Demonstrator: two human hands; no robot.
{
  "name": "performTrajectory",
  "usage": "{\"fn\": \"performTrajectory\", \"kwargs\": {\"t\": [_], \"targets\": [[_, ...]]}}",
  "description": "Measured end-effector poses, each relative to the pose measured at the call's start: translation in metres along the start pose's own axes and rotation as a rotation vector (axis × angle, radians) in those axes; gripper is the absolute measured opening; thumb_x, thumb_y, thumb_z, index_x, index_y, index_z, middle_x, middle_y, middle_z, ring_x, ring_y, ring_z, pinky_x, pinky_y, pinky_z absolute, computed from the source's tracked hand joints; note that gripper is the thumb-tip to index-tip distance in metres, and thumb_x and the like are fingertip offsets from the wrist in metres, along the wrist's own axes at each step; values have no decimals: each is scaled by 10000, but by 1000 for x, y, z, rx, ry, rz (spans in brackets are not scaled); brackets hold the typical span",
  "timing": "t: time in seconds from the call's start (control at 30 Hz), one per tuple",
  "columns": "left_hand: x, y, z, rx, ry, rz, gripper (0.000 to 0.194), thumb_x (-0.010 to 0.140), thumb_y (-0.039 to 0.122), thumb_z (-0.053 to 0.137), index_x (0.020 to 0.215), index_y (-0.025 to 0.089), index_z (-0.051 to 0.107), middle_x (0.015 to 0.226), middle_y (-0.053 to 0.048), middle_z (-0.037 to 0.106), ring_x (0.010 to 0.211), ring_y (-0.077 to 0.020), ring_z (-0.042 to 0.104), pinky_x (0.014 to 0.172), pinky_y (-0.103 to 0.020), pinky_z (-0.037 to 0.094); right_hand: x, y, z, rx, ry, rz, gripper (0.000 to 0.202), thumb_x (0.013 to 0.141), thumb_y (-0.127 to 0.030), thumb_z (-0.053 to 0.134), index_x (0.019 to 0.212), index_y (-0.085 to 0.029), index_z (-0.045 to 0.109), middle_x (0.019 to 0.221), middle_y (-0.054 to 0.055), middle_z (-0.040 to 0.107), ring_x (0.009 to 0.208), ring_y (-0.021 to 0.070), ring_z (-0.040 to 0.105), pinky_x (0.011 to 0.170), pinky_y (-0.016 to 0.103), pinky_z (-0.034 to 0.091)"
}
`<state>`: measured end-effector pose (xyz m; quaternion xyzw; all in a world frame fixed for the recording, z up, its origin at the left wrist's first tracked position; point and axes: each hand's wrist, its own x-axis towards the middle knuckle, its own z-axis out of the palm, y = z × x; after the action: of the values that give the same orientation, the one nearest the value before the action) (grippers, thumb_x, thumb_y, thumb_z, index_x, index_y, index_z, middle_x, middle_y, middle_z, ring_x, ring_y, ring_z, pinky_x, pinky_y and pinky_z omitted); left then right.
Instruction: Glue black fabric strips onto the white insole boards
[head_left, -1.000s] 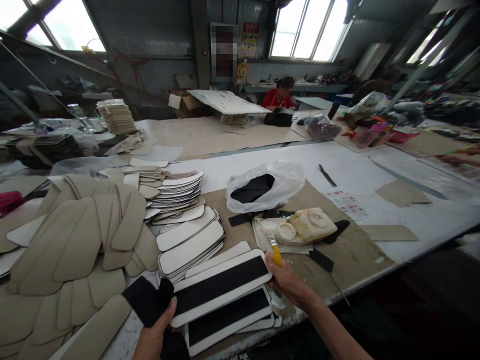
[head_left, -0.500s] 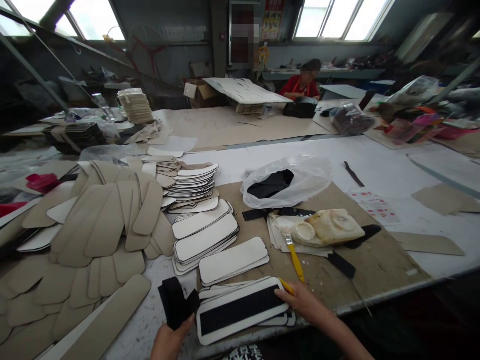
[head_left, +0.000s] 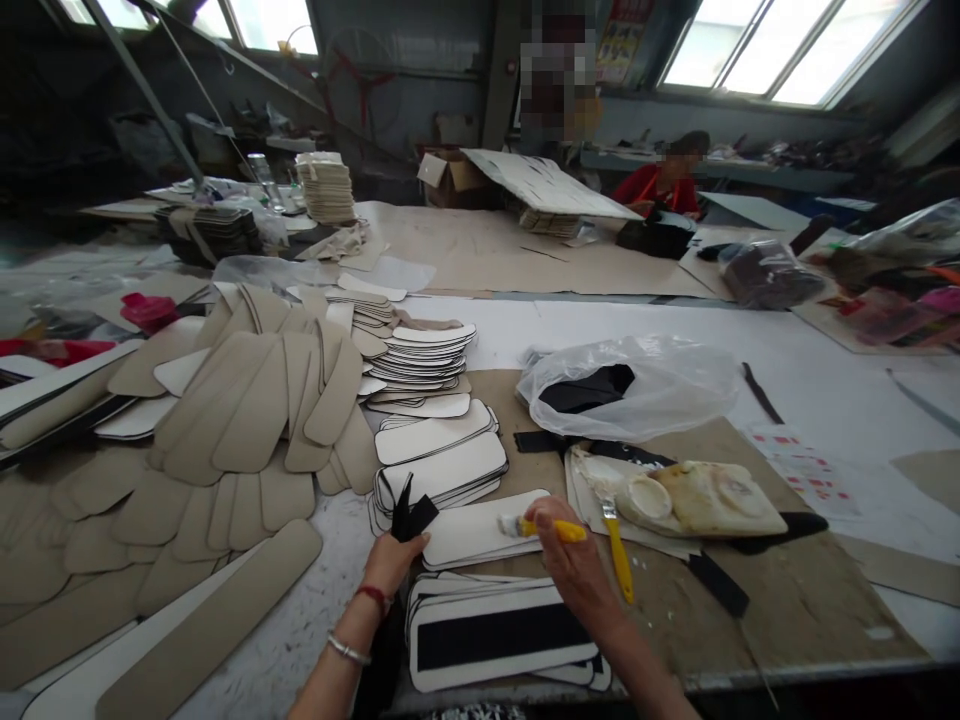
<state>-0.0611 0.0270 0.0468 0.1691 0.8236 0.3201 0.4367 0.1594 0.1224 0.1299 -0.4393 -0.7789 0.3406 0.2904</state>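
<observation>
My right hand (head_left: pixel 566 550) grips a yellow-handled paintbrush (head_left: pixel 572 531), its bristles at the surface of a white rounded panel (head_left: pixel 465 532). My left hand (head_left: pixel 394 565) is closed around a bunch of black fabric strips (head_left: pixel 409 520) by that panel's left end; part of the bunch hangs down behind the wrist. Nearer to me lies a pile whose top panel (head_left: pixel 583 612) carries a long black strip (head_left: pixel 502 636). Beyond the white panel are stacks of more white panels (head_left: pixel 442 470). A second yellow brush (head_left: pixel 619 560) rests beside a stained, yellowish plastic container (head_left: pixel 724 500).
Many beige rounded pieces (head_left: pixel 247 410) spread over the left of the table. Farther back, a clear plastic bag (head_left: pixel 675 385) holds black material. Brown board (head_left: pixel 757 610) covers the right-hand work surface. A person in red (head_left: pixel 652 190) sits across the room.
My right hand has moved from the black-stripped panel up to the plain white one, bringing the brush over it. My left hand has gone forward with the black strips. The view has turned left.
</observation>
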Motion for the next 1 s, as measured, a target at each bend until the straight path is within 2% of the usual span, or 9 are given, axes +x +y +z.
{"fn": "performTrajectory", "kwargs": {"t": [0.13,0.23,0.3,0.4,0.5,0.63,0.77,0.9,1.0], "targets": [[9,-6,7,-100,-74,-43,177,594,281,633,599,104,620,414,-15,543,442,-149,517,428,-249,375,3,-6,50,235,-59,231,371,857,-504,295,706,-210,464,623,-3,467,563,137,468,580,271,414],[10,-9,7,-167,-122,-81,214,603,299,605,484,131,545,332,15,450,341,-111,414,366,-241,299,1,-6,80,423,-151,440,370,803,-560,375,730,-209,464,537,-33,459,472,126,473,491,256,412],[10,-11,6,-208,-145,-98,242,597,313,596,450,140,511,333,18,444,328,-97,387,356,-234,273,0,-5,93,480,-181,526,341,759,-546,467,727,-207,462,543,-35,477,458,125,486,462,252,408],[12,-14,5,-252,-166,-116,268,569,337,605,427,136,499,347,10,456,335,-89,386,363,-230,262,-3,2,98,432,-182,523,276,740,-477,529,735,-207,473,587,-28,496,479,131,501,474,259,414],[12,-17,4,-285,-178,-127,280,546,354,614,419,134,497,355,5,464,346,-89,394,375,-231,265,-6,17,88,236,-112,426,230,773,-431,496,737,-204,495,648,-5,506,547,143,509,533,274,429],[9,-17,2,-306,-181,-118,275,547,365,607,437,132,509,366,-1,478,362,-95,402,392,-238,276,-7,41,63,-44,32,257,226,802,-402,453,724,-200,518,752,33,516,721,174,512,671,302,433],[9,-15,0,-289,-182,-115,306,547,400,611,442,128,520,386,-14,496,381,-111,428,418,-257,311,-4,53,41,-206,148,176,228,814,-395,437,736,-200,525,759,46,535,776,192,508,762,334,405],[12,-18,0,-262,-208,-108,337,546,428,615,428,126,522,395,-23,502,395,-122,443,436,-268,326,-3,47,14,-267,192,183,267,808,-436,440,734,-200,543,754,55,568,770,201,528,753,332,406],[15,-23,-2,-214,-205,-102,374,542,478,619,438,127,541,410,-33,522,411,-134,451,461,-281,341,-2,40,-26,-287,274,289,311,816,-471,415,824,-191,550,753,62,598,740,205,553,717,326,422]]}}
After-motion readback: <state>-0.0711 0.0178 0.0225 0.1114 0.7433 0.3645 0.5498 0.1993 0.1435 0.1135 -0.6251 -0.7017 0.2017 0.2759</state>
